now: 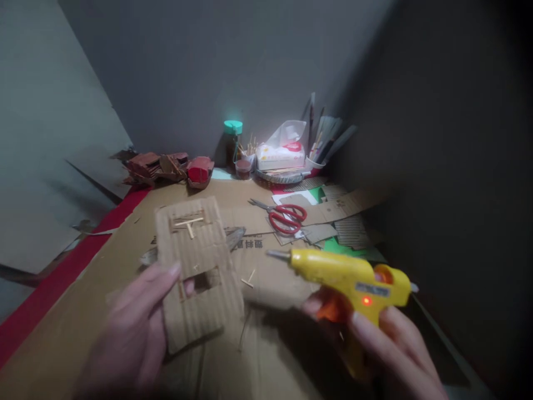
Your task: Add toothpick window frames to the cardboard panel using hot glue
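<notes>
My left hand [135, 322] grips the left edge of a corrugated cardboard panel [195, 247], thumb on its face and a fingertip showing through the lower cut-out. Small wooden sticks [189, 225] lie across the panel's upper opening. In my right hand [387, 344] is a yellow glue gun [333, 269], held by its handle with fingers at the orange trigger. A red light glows on its side, and its nozzle points left toward the panel without touching it. On the cardboard surface between the two, joined thin sticks [249, 279] lie loose.
Red-handled scissors [287, 218] lie beyond the glue gun, near cardboard scraps [350, 230]. Along the back stand a teal-lidded bottle [233, 141], a tissue pack [281, 155] and a cup of tools [315, 165]. Reddish cardboard pieces [144, 168] sit at back left. Walls rise behind and at right.
</notes>
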Available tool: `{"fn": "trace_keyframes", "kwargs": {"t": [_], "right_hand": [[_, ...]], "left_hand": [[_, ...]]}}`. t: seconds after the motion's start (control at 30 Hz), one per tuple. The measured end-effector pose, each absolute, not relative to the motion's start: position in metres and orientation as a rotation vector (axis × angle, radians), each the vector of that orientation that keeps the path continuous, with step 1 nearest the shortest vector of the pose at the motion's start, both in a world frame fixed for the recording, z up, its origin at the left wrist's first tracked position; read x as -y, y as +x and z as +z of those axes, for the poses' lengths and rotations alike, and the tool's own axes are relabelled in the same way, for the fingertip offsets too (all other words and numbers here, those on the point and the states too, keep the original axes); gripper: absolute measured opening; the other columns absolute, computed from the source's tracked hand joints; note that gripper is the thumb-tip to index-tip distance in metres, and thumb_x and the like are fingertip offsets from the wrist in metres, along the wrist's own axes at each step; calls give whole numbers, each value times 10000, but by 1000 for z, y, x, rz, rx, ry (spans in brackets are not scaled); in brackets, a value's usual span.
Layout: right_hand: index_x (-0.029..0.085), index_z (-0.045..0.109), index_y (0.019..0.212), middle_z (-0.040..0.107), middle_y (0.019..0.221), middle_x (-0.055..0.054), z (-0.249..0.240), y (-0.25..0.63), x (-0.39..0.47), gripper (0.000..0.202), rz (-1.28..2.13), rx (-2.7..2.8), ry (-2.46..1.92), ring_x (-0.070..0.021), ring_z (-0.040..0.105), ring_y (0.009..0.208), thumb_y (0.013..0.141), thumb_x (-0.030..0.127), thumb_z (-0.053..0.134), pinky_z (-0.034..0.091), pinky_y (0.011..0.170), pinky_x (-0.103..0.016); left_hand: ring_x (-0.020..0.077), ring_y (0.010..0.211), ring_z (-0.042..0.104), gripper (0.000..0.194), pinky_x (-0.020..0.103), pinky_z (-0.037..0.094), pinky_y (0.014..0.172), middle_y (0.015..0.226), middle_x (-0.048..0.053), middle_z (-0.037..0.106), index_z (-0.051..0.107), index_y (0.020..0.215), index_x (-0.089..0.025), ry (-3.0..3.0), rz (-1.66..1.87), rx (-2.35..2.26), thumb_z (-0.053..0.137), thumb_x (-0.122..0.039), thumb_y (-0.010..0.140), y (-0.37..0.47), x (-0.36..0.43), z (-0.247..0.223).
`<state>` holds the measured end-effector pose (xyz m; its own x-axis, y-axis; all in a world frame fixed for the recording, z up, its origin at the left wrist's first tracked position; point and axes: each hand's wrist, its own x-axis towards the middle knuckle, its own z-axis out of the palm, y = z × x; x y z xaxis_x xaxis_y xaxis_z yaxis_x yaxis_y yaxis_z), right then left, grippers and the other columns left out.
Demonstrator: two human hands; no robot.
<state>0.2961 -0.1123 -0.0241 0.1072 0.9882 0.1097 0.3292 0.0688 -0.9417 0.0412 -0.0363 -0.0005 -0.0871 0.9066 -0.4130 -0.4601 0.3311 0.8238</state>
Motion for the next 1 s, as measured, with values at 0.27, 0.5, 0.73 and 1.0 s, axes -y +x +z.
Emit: {"fn": "trace_keyframes", "kwargs": {"t": [0.27, 0.5, 0.73, 1.0], "right_hand": [[115, 699, 847, 601, 713, -42, -20, 314, 94, 473, 1117, 1192, -1669, -153, 559, 650, 917, 534, 490, 417, 540, -218], [162, 601, 611, 646, 643, -83, -25, 332, 91, 594, 942, 1531, -2003, -198, 606, 621, 931, 577, 321, 435, 598, -282], [216, 438, 513, 560, 551, -95, -23, 332, 81, 561, 308, 1823, -2482, -252, 565, 547, 945, 558, 330, 210, 536, -317], [201, 542, 716, 613, 685, -56, -8, 293, 84, 253, -148, 2061, -2177, -218, 578, 584, 947, 293, 493, 234, 505, -296]], "left_hand": [[114, 768, 611, 122, 124, 532, 694, 737, -46, 686, 679, 669, -195, 628, 1351, -1216, 720, -242, 773, 32, 35, -5], [152, 681, 626, 258, 149, 585, 567, 688, -35, 692, 732, 667, -236, 558, 1366, -1263, 866, -279, 450, 32, 32, -14], [144, 616, 598, 282, 156, 570, 526, 627, -34, 659, 698, 640, -212, 523, 1264, -1266, 880, -276, 434, 35, 34, -10], [166, 488, 599, 242, 231, 565, 447, 575, -7, 653, 699, 665, -181, 545, 1195, -1283, 847, -309, 522, 32, 34, -13]]}}
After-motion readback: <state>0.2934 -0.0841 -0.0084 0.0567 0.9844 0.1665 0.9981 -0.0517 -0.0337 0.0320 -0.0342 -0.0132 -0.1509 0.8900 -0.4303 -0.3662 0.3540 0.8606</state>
